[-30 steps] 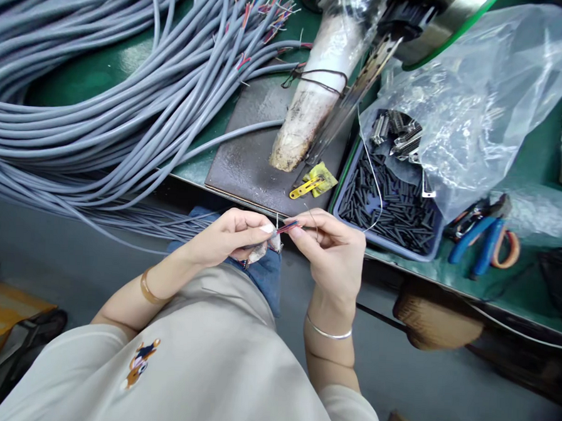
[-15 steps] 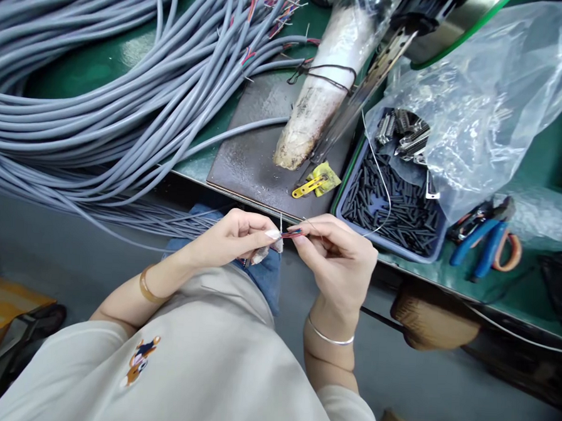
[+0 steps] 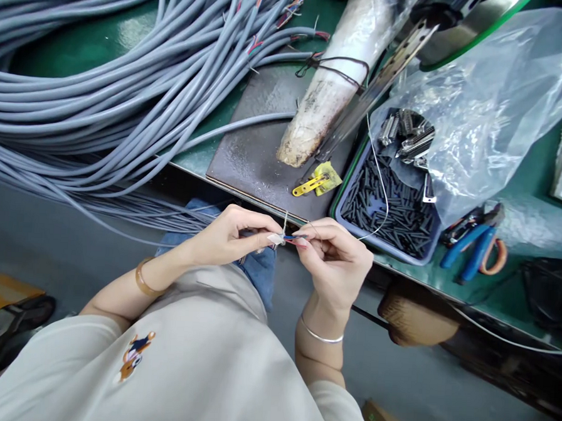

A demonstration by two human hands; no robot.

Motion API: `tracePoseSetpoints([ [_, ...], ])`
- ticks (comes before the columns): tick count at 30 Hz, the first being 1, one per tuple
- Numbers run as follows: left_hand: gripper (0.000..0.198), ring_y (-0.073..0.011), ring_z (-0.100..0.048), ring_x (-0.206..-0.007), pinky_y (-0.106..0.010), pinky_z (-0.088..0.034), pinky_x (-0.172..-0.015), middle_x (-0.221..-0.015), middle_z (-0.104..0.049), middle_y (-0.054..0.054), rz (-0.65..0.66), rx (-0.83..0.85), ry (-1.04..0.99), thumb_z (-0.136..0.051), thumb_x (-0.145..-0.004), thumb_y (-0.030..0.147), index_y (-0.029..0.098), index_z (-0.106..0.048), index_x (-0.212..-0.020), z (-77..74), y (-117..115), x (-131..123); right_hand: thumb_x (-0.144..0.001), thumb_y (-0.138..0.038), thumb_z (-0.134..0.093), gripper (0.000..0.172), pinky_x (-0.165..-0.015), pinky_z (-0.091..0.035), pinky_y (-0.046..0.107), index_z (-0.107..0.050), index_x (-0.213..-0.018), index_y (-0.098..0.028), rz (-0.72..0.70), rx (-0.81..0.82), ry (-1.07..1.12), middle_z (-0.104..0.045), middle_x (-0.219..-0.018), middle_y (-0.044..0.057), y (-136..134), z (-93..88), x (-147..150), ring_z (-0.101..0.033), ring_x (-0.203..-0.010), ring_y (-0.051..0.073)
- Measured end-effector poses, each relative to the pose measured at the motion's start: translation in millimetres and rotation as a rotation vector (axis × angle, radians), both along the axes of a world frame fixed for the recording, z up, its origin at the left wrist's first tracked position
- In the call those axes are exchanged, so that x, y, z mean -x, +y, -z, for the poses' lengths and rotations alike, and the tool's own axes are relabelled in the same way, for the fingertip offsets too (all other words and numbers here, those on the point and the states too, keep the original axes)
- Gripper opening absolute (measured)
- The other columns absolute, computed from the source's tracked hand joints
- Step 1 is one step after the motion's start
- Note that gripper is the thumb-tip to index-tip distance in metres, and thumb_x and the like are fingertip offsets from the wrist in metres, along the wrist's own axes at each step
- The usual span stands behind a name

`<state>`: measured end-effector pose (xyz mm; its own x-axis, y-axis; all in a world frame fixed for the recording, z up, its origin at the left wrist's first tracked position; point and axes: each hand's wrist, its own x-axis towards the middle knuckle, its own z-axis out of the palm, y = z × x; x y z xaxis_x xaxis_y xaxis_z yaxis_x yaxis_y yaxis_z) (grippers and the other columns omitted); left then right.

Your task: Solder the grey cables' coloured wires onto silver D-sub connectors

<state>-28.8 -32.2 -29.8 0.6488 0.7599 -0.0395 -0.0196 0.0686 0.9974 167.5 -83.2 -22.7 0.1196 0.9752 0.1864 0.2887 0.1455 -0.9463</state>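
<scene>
Between my two hands, just off the table's front edge, runs a short bundle of thin coloured wires (image 3: pixel 289 238), red and blue among them. My left hand (image 3: pixel 235 236) pinches its left end between thumb and forefinger; pale wrapping shows by the thumb, and a whitish strand stands up there. On the right, my right hand (image 3: pixel 335 251) is closed on the other end of the wires with its fingertips. What lies inside the right fingers is mostly hidden. Grey cables (image 3: pixel 181 221) pass below the table edge toward my left hand.
Thick grey cables (image 3: pixel 139 115) fill the table's left side. A dark plate (image 3: pixel 251 146) carries a yellow clip (image 3: pixel 309 185). A blue tray (image 3: pixel 344 220) holds black tubes (image 3: pixel 389 210) and metal parts under a plastic bag (image 3: pixel 493 115). Blue-handled pliers (image 3: pixel 476 252) lie right.
The view has shifted slightly. My hands are still together at the wires, where more of the blue and red strands shows between the fingertips.
</scene>
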Motion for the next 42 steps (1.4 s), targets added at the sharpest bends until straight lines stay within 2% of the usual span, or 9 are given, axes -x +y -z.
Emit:
tracePoseSetpoints([
  [4,0.032,-0.0087,-0.055,-0.053,-0.019,-0.044,-0.051,-0.064,-0.064,-0.002,0.002,0.037,-0.012,-0.063,-0.097,0.041,0.011,-0.073,-0.090,1.5,-2,-1,-0.085,-0.022,-0.077,0.003,-0.044,-0.022,0.025,-0.078,-0.083,-0.023,-0.006,0.000,0.002,-0.069,-0.077,0.000,1,-0.7,0,-0.036,-0.049,0.005],
  [7,0.026,-0.0082,-0.057,-0.055,-0.019,-0.044,-0.051,-0.067,-0.065,-0.001,-0.053,0.035,-0.040,-0.070,-0.093,0.037,0.012,-0.071,-0.095,2.2,-4,-4,-0.085,-0.020,-0.077,0.004,-0.044,-0.021,0.024,-0.078,-0.083,-0.023,-0.011,-0.009,0.012,-0.068,-0.076,-0.001,3,-0.6,1,-0.035,-0.049,0.005],
  [11,0.015,-0.0052,-0.051,-0.054,-0.017,-0.039,-0.049,-0.075,-0.069,-0.002,-0.204,-0.172,-0.030,-0.073,-0.090,0.026,0.012,-0.071,-0.089,1.0,-8,-10,-0.086,-0.022,-0.077,0.002,-0.045,-0.021,0.024,-0.078,-0.084,-0.023,-0.011,0.021,0.040,-0.066,-0.075,-0.002,3,2.6,-1,-0.031,-0.048,0.004],
  [14,0.008,-0.0041,-0.047,-0.053,-0.015,-0.036,-0.047,-0.071,-0.067,0.000,-0.289,-0.320,-0.029,-0.069,-0.089,0.019,0.012,-0.070,-0.085,-0.4,-11,-14,-0.087,-0.025,-0.076,0.003,-0.046,-0.024,0.024,-0.078,-0.086,-0.023,-0.011,0.072,0.068,-0.064,-0.075,-0.002,2,4.6,-2,-0.034,-0.049,0.004],
  [21,0.008,-0.0022,-0.035,-0.044,-0.015,-0.026,-0.040,-0.059,-0.061,0.004,-0.401,-0.390,-0.049,-0.064,-0.085,0.016,0.014,-0.068,-0.077,-2.4,-15,-24,-0.082,-0.027,-0.077,0.007,-0.045,-0.029,0.023,-0.077,-0.078,-0.022,-0.020,0.177,0.165,-0.065,-0.075,0.002,5,1.0,4,-0.045,-0.056,0.008],
  [30,0.010,-0.0046,-0.044,-0.049,-0.017,-0.032,-0.046,-0.061,-0.061,0.003,-0.314,-0.211,-0.050,-0.061,-0.081,0.013,0.014,-0.066,-0.072,-9.2,-11,-22,-0.079,-0.027,-0.079,0.005,-0.045,-0.030,0.023,-0.079,-0.078,-0.023,0.001,0.177,0.139,-0.067,-0.074,0.003,3,2.0,3,-0.050,-0.057,0.010],
  [33,0.011,-0.0044,-0.045,-0.049,-0.016,-0.033,-0.047,-0.059,-0.060,0.004,-0.294,-0.265,-0.042,-0.061,-0.080,0.009,0.013,-0.068,-0.073,-10.3,-10,-20,-0.080,-0.025,-0.080,0.002,-0.045,-0.030,0.022,-0.080,-0.079,-0.024,-0.006,0.168,0.145,-0.069,-0.074,0.002,2,0.4,1,-0.050,-0.057,0.009],
  [37,0.012,-0.0033,-0.038,-0.046,-0.016,-0.029,-0.044,-0.057,-0.059,0.004,-0.280,-0.381,-0.014,-0.061,-0.081,0.008,0.013,-0.070,-0.075,-10.4,-10,-20,-0.080,-0.025,-0.081,0.002,-0.045,-0.033,0.022,-0.081,-0.080,-0.024,-0.013,0.180,0.152,-0.072,-0.076,0.003,1,-0.6,-1,-0.054,-0.057,0.010],
  [42,0.013,-0.0038,-0.038,-0.046,-0.016,-0.030,-0.044,-0.056,-0.060,0.004,-0.267,-0.435,0.005,-0.060,-0.081,0.008,0.014,-0.071,-0.077,-9.2,-9,-19,-0.081,-0.025,-0.082,0.005,-0.051,-0.045,0.022,-0.083,-0.085,-0.028,-0.068,0.167,0.182,-0.076,-0.081,0.004,3,-1.3,-4,-0.063,-0.065,0.012],
])
